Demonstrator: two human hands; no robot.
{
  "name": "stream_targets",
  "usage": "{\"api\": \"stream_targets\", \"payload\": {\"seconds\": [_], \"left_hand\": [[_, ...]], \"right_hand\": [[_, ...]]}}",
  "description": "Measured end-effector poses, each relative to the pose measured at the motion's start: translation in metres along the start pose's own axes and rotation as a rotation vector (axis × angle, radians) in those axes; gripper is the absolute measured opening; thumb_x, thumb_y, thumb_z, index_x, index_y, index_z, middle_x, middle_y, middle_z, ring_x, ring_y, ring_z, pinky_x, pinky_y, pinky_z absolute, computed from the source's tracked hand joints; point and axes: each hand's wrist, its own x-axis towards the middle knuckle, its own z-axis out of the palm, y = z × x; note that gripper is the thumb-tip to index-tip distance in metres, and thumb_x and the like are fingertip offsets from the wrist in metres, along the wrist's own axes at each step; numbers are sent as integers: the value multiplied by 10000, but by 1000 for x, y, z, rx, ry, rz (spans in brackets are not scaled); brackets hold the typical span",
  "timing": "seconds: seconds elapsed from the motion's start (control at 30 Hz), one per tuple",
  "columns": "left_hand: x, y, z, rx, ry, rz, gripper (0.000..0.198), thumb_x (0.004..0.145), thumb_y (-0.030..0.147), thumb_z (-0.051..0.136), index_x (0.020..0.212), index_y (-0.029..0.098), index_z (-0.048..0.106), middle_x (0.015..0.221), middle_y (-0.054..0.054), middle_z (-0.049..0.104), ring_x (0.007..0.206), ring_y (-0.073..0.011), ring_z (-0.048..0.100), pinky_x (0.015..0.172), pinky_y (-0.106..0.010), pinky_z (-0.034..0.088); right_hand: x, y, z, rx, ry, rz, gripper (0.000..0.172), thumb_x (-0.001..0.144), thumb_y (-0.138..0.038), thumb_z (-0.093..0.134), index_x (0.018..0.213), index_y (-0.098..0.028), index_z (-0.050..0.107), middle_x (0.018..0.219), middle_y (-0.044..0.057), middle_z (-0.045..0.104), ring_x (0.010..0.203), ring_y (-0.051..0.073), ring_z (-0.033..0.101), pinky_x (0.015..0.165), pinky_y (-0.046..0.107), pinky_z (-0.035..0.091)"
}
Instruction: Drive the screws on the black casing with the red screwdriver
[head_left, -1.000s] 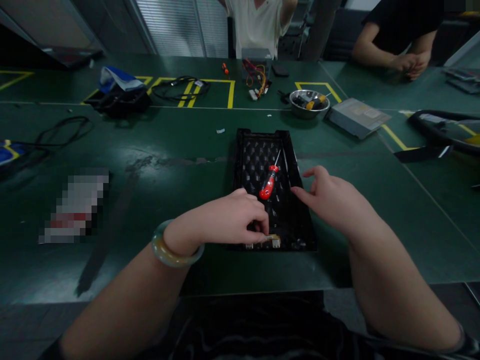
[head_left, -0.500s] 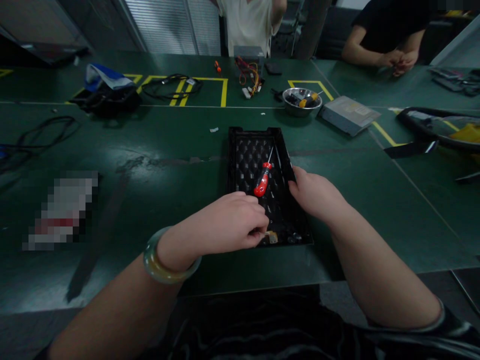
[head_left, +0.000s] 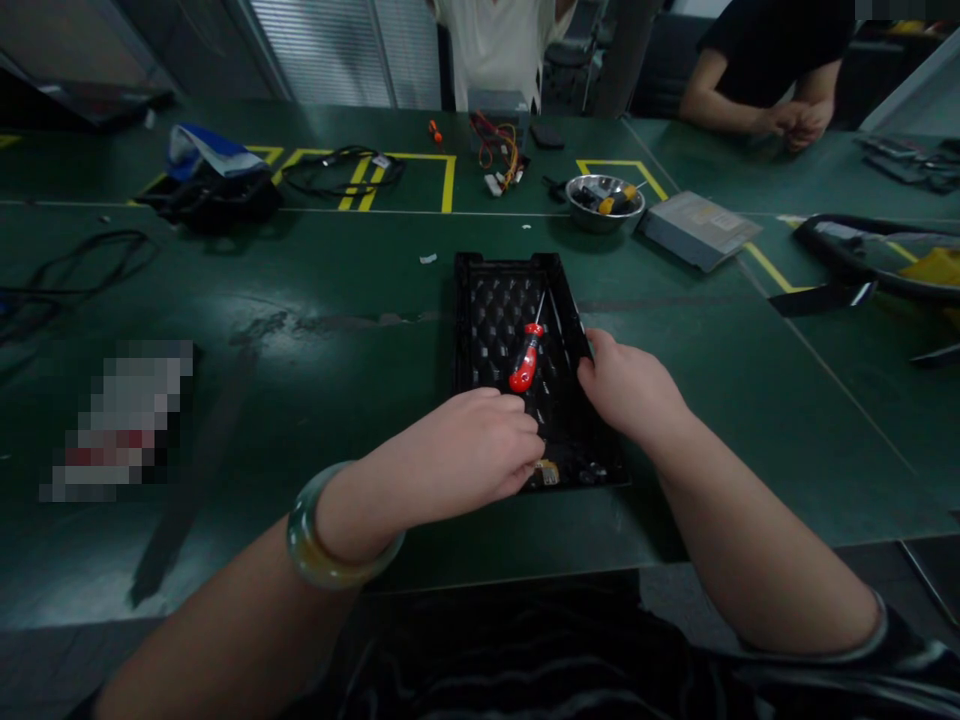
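Note:
A black tray-like plastic case (head_left: 487,345) with a dimpled floor lies on the green table before me. A red-and-black screwdriver (head_left: 526,362) rests inside it, its shaft pointing away from me. My right hand (head_left: 630,385) is closed on the case's right wall, thumb on the rim. My left hand (head_left: 484,440) is over the near left part of the case with its fingers curled down. Whatever those fingers hold, if anything, is hidden. Beside them, at the near end of the case, lies a small yellowish part (head_left: 550,472).
A metal bowl of tools (head_left: 604,215) and a flat grey metal box (head_left: 701,232) stand beyond the case. Farther back is a power supply with coloured wires (head_left: 499,115). Cables (head_left: 341,170) and a blue-and-black bundle (head_left: 210,175) lie left. Two people are across the table.
My left hand has shifted slightly right and toward me, its fingers curling closer together. My right hand, the case and the screwdriver stay almost where they were.

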Motion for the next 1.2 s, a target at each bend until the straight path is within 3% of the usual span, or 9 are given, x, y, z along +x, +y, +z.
{"api": "stream_targets", "payload": {"seconds": [0.93, 1.2], "left_hand": [[-2, -3, -3, 31, 20, -68, 180, 930, 228, 548, 814, 200, 682, 829, -7, 672, 859, -177, 570, 768, -318, 388], [2, 0, 4, 38, 16, -99, 213, 943, 239, 547, 802, 193, 700, 785, -12, 663, 806, -181, 558, 763, -326, 418]], "right_hand": [[10, 7, 11, 121, 78, 19, 465, 930, -291, 402, 1352, -129, 514, 1039, 173, 740, 911, 319, 703, 794, 415, 515], [10, 6, 8, 120, 67, 20, 469, 925, -284, 407, 1351, -121, 517, 1014, 179, 742, 913, 328, 700, 787, 415, 511]]}}
